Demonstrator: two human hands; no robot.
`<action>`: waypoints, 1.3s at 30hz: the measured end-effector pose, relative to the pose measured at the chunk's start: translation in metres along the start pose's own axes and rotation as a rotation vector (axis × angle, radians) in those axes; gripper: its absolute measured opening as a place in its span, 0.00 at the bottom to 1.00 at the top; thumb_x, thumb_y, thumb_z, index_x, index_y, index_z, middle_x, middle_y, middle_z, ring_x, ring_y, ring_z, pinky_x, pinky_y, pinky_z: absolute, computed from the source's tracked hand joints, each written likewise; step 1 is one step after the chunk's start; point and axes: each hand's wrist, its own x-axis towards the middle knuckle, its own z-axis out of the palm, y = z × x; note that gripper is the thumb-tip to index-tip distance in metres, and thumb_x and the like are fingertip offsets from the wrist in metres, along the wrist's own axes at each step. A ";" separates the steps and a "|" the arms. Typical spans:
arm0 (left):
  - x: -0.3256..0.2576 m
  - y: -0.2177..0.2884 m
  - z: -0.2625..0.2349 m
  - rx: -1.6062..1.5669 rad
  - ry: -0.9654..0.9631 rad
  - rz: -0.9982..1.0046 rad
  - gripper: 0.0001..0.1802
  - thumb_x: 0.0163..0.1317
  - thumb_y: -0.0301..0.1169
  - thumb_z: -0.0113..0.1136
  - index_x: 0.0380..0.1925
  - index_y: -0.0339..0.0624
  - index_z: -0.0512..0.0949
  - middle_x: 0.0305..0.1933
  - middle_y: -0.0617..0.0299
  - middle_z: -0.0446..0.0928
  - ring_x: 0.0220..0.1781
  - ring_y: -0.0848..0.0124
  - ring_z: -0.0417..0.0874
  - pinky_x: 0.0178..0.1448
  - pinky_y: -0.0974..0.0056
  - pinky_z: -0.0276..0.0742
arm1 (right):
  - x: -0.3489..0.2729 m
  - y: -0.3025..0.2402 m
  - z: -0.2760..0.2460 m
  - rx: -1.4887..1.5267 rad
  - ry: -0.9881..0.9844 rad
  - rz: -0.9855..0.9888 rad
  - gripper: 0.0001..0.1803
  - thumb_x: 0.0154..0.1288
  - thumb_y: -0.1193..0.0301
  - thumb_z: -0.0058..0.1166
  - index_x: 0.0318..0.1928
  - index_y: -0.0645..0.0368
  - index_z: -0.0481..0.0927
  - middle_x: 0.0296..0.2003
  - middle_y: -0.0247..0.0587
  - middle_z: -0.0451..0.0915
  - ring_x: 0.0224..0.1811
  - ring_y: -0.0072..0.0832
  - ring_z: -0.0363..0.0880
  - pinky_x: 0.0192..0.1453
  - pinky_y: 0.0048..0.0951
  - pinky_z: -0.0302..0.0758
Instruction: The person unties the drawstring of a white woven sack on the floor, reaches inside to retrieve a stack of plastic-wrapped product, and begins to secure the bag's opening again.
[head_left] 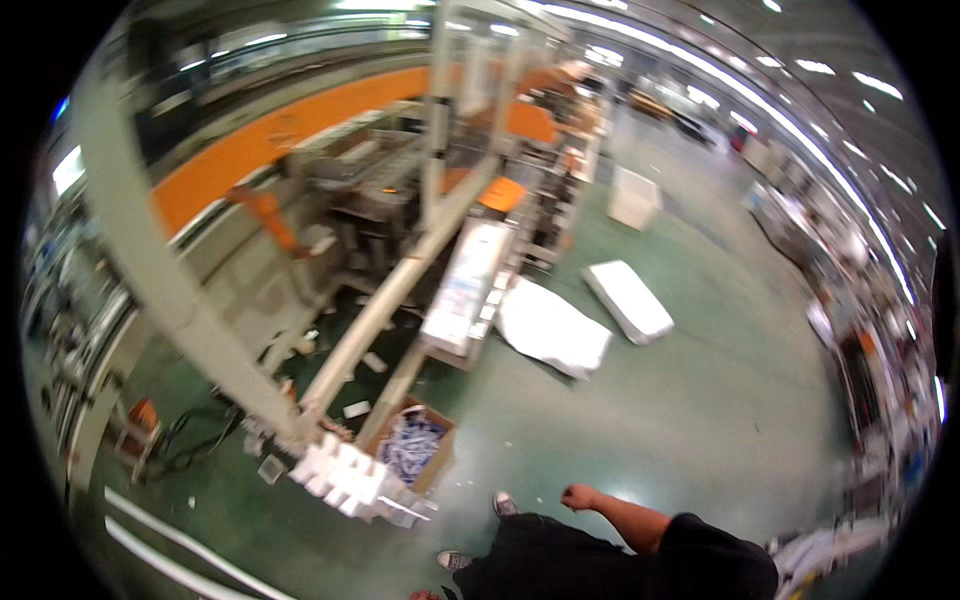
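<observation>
A carton stands by the machine frame, apparently to collect scraps; the right hand curls, seemingly empty; the left hand's fingers cannot be told

Legible text, labels and signs: none.
Pale, bluish tones show on the upper face of the flat stack at the conveyor end (blurred; whether they are print cannot be determined). The blue-and-white pieces inside the open carton present a dense, broken pattern, too small and soft to resolve into characters. The long orange beam of the machine carries a faint dark mark near its middle; lettering cannot be distinguished from a stain or shadow at this sharpness.
</observation>
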 end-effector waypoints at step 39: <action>0.370 0.297 0.814 0.907 -0.056 -0.258 0.09 0.67 0.32 0.54 0.41 0.38 0.73 0.28 0.57 0.77 0.25 0.63 0.81 0.30 0.58 0.79 | -0.080 0.528 -0.314 1.325 0.661 1.119 0.50 0.58 0.40 0.60 0.64 0.73 0.65 0.49 0.54 0.82 0.51 0.40 0.81 0.58 0.38 0.74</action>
